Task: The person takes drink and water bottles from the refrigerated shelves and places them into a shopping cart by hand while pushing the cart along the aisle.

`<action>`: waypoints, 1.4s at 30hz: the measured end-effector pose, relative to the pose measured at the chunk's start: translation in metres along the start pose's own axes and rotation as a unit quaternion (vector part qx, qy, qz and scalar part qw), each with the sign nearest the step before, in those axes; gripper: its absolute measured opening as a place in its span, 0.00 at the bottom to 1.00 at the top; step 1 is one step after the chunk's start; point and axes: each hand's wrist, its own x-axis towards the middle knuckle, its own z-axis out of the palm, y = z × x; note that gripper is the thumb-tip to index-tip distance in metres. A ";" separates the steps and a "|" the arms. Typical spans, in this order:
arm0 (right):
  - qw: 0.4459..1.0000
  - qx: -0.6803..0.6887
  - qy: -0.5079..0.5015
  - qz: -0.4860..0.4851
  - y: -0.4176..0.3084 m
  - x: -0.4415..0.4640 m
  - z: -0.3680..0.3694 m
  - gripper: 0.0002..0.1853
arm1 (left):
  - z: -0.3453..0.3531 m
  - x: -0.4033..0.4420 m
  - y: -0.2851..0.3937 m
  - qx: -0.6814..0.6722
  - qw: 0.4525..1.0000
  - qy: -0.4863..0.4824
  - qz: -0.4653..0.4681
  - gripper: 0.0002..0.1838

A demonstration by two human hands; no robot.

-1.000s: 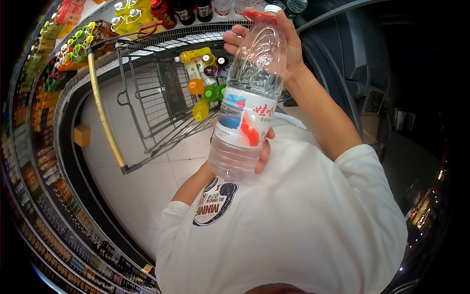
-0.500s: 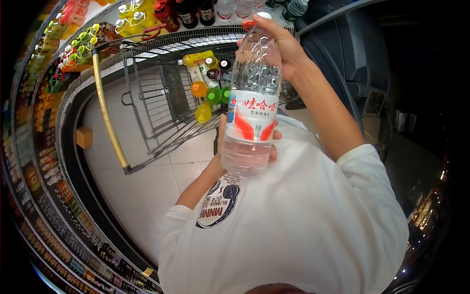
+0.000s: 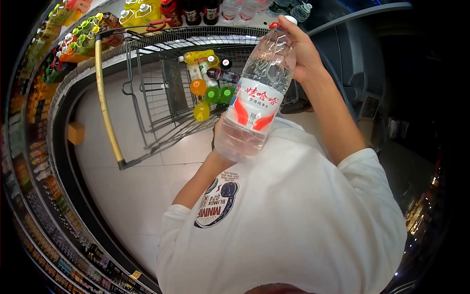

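A large clear water bottle (image 3: 254, 105) with a white cap and a red-and-white label is tilted in front of the white shirt, its cap toward the upper right. Around its neck, beside the red carrying loop, my right hand (image 3: 301, 51) is closed. My left hand (image 3: 219, 128) holds the lower part from the left and behind; most of its fingers are hidden by the bottle. Beyond the bottle, the shopping cart (image 3: 169, 90) contains several drinks, among them an orange-capped bottle (image 3: 198, 87), green ones (image 3: 212, 95) and a yellow one (image 3: 201, 111).
The cart's yellow handle (image 3: 104, 100) is at the left. Shelves of drinks (image 3: 54, 196) curve along the left side, and more bottles (image 3: 237, 11) stand at the top. A small brown box (image 3: 75, 133) lies by the shelf base. Dark grey equipment (image 3: 352, 54) is at the right.
The bottle first turned so that its label's red lettering faces me, then tilted further to the right at the top. My right hand has moved right and down with its neck.
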 end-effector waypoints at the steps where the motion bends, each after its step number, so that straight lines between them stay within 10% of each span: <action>1: 1.000 0.020 -0.001 -0.015 -0.005 -0.002 -0.001 0.20 | 0.001 -0.001 0.000 0.028 0.998 0.037 0.046 0.28; 11: 0.924 -0.173 0.089 -0.330 -0.061 -0.028 -0.027 0.21 | -0.047 -0.067 0.077 0.247 0.808 0.173 0.506 0.11; 17: 0.839 -0.318 0.190 -0.399 -0.038 -0.025 -0.054 0.23 | -0.063 -0.151 0.164 0.413 0.401 0.427 0.697 0.19; 20: 0.838 -0.337 0.197 -0.381 -0.024 -0.018 -0.073 0.26 | -0.072 -0.171 0.192 0.574 0.047 0.608 0.546 0.29; 23: 0.832 -0.368 0.222 -0.350 -0.014 -0.018 -0.085 0.25 | -0.120 -0.163 0.232 0.583 0.192 0.626 0.481 0.36; 26: 0.795 -0.422 0.217 -0.380 -0.001 -0.009 -0.102 0.25 | -0.087 -0.159 0.225 0.634 0.212 0.677 0.307 0.36; 29: 0.769 -0.467 0.204 -0.385 0.011 0.001 -0.105 0.22 | -0.101 -0.177 0.257 0.617 0.403 0.619 0.272 0.32; 32: 0.775 -0.486 0.162 -0.369 0.028 0.030 -0.127 0.22 | -0.083 -0.177 0.244 0.575 0.475 0.581 0.326 0.28; 42: 0.752 -0.573 0.090 -0.314 0.131 0.134 -0.152 0.27 | -0.086 -0.173 0.239 0.563 0.441 0.615 0.331 0.22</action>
